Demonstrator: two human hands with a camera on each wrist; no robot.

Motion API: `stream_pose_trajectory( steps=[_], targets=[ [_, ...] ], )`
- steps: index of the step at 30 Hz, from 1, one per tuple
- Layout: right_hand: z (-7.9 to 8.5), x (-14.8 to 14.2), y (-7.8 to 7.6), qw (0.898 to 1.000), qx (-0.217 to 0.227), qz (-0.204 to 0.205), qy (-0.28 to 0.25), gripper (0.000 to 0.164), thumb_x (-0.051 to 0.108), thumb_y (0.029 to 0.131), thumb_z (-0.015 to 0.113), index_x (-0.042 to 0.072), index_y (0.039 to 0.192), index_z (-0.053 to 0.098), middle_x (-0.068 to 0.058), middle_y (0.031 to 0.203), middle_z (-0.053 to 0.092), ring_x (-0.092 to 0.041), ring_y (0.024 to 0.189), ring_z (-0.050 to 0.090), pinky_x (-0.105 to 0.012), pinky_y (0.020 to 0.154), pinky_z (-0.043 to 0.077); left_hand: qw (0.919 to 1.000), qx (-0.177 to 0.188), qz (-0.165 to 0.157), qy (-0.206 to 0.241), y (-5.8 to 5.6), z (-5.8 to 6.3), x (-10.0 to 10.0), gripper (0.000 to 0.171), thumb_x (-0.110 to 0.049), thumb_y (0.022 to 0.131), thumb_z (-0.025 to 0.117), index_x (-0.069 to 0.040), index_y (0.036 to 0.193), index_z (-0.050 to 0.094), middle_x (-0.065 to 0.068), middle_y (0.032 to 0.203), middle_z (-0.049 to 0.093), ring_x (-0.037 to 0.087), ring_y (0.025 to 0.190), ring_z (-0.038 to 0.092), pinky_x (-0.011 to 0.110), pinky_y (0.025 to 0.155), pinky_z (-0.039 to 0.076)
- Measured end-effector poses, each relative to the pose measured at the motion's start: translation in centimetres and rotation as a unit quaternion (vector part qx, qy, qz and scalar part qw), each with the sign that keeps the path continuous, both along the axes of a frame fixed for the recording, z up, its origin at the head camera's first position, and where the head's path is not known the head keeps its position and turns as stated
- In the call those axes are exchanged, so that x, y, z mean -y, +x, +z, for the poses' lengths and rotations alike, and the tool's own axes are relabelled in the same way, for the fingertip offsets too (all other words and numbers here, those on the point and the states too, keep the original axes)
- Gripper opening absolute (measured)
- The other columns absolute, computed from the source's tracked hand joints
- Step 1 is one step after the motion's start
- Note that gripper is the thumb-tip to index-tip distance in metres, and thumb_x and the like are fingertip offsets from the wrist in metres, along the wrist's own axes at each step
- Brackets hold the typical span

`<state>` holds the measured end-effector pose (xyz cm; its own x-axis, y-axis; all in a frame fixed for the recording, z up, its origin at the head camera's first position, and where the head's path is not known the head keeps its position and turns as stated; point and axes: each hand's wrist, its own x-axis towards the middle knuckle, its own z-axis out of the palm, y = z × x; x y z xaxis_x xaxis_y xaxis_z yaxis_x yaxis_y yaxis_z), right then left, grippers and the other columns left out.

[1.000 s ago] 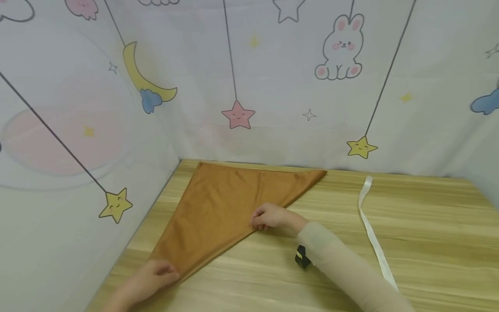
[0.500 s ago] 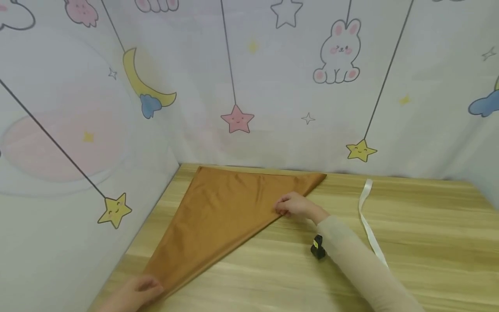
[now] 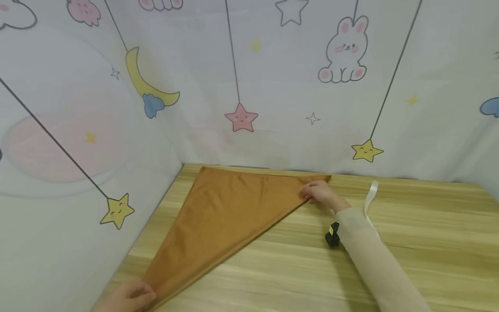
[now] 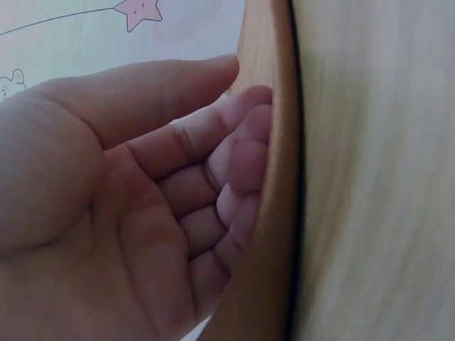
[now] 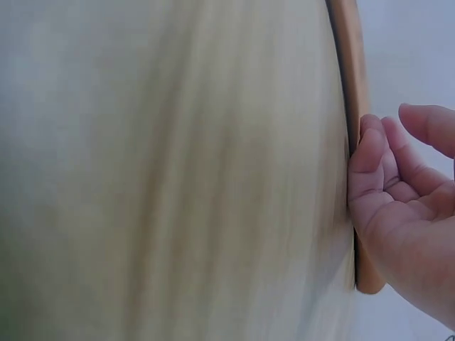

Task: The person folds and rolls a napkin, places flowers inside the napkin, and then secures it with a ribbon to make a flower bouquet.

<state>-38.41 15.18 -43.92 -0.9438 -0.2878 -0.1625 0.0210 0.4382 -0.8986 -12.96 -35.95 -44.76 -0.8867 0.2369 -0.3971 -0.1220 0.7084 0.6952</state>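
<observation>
A brown cloth [image 3: 222,212] lies folded into a triangle on the wood-grain table, its long folded edge facing the person. My left hand [image 3: 126,297] rests on the cloth's near left corner. In the left wrist view, the bent fingertips [image 4: 247,167] press on the cloth near its edge while the thumb stays apart. At the far right end of the fold is my right hand [image 3: 320,192], touching the cloth close to its tip. The right wrist view shows relaxed, bent fingers [image 5: 370,153] against the cloth edge, with the thumb raised away. Neither hand pinches the cloth.
A white ribbon [image 3: 372,195] lies on the table [image 3: 436,242] at the right, partly hidden by the right sleeve [image 3: 378,260]. Beside that sleeve shows a small black object [image 3: 332,235] with a yellow mark. A printed fabric wall [image 3: 280,143] closes off the back and left.
My right hand has slid along the folded edge from its middle toward the far right tip, the black object moving along with the arm. My left hand has shifted toward the near left corner.
</observation>
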Motion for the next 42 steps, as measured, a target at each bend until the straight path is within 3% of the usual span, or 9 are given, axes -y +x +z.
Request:
stream_pose_trajectory(
  steps=[4, 10, 16, 23, 27, 30, 37, 42],
  targets=[
    [0.3, -0.9, -0.4, 1.0, 0.009, -0.011, -0.019, 0.034, 0.007, 0.096, 0.05, -0.018, 0.117, 0.056, -0.013, 0.1, 0.068, -0.009, 0.081, 0.056, -0.021, 0.068, 0.051, 1.0, 0.001, 0.005, -0.007, 0.3, 0.2, -0.2, 0.021, -0.027, 0.096, 0.057, -0.007, 0.095, 0.065, 0.0, 0.08, 0.059, 0.009, 0.07, 0.051, 0.027, 0.061, 0.044],
    [0.6, -3.3, -1.1, 1.0, 0.019, -0.016, -0.003, 0.04, 0.008, 0.099, 0.043, -0.02, 0.127, 0.047, -0.016, 0.109, 0.063, -0.006, 0.084, 0.055, -0.019, 0.073, 0.051, 0.9995, -0.029, -0.005, -0.013, 0.9, 0.3, -0.3, 0.019, -0.026, 0.095, 0.059, -0.008, 0.093, 0.066, 0.001, 0.077, 0.059, 0.003, 0.066, 0.049, 0.024, 0.059, 0.042],
    [1.0, -5.1, -1.6, 0.998, 0.045, -0.041, -0.013, 0.044, 0.01, 0.101, 0.041, -0.021, 0.132, 0.039, -0.01, 0.106, 0.06, -0.003, 0.08, 0.054, -0.016, 0.073, 0.05, 0.9977, -0.06, -0.009, -0.03, 1.5, 0.5, -0.2, 0.018, -0.026, 0.094, 0.06, -0.009, 0.091, 0.066, -0.004, 0.074, 0.057, -0.001, 0.066, 0.047, 0.023, 0.059, 0.041],
    [1.2, -5.5, -2.0, 0.996, 0.041, -0.067, -0.05, 0.044, 0.008, 0.099, 0.04, -0.024, 0.129, 0.04, -0.029, 0.12, 0.057, -0.001, 0.081, 0.057, -0.016, 0.075, 0.051, 0.9954, -0.086, -0.018, -0.04, 1.9, 0.8, 0.1, 0.016, -0.021, 0.095, 0.059, -0.009, 0.091, 0.067, -0.006, 0.075, 0.059, -0.003, 0.066, 0.047, 0.023, 0.059, 0.042],
    [0.0, -6.3, -3.0, 0.991, 0.05, -0.068, -0.103, 0.042, 0.01, 0.095, 0.05, -0.022, 0.123, 0.049, -0.019, 0.103, 0.062, -0.005, 0.079, 0.058, -0.016, 0.074, 0.052, 0.9952, -0.087, -0.019, -0.04, 2.2, 0.9, 0.2, 0.015, -0.02, 0.095, 0.058, -0.009, 0.091, 0.067, -0.007, 0.074, 0.059, -0.003, 0.066, 0.047, 0.023, 0.059, 0.042],
    [-0.2, -6.3, -3.3, 0.989, 0.06, -0.08, -0.112, 0.042, 0.01, 0.095, 0.051, -0.021, 0.123, 0.049, -0.011, 0.096, 0.062, -0.005, 0.078, 0.058, -0.017, 0.074, 0.052, 0.9961, -0.079, -0.008, -0.038, 2.2, 1.0, 0.1, 0.015, -0.021, 0.095, 0.059, -0.008, 0.091, 0.067, -0.005, 0.077, 0.059, -0.002, 0.067, 0.047, 0.023, 0.06, 0.042],
    [1.2, -5.9, -2.1, 0.986, 0.075, -0.13, -0.074, 0.05, 0.008, 0.099, 0.039, -0.024, 0.136, 0.028, -0.02, 0.119, 0.053, -0.001, 0.078, 0.056, -0.017, 0.079, 0.051, 0.9979, -0.057, 0.007, -0.028, 1.7, 1.1, 0.1, 0.016, -0.021, 0.093, 0.062, -0.006, 0.092, 0.067, 0.0, 0.081, 0.06, -0.001, 0.07, 0.047, 0.023, 0.062, 0.041],
    [1.2, -6.5, -1.5, 0.981, 0.08, -0.155, -0.079, 0.053, 0.01, 0.099, 0.039, -0.023, 0.138, 0.024, -0.024, 0.126, 0.048, -0.003, 0.077, 0.055, -0.016, 0.077, 0.051, 0.9991, -0.041, 0.003, -0.011, 1.2, 1.0, 0.6, 0.017, -0.021, 0.094, 0.061, -0.005, 0.093, 0.066, 0.001, 0.082, 0.06, 0.001, 0.069, 0.047, 0.023, 0.061, 0.041]
  ],
)
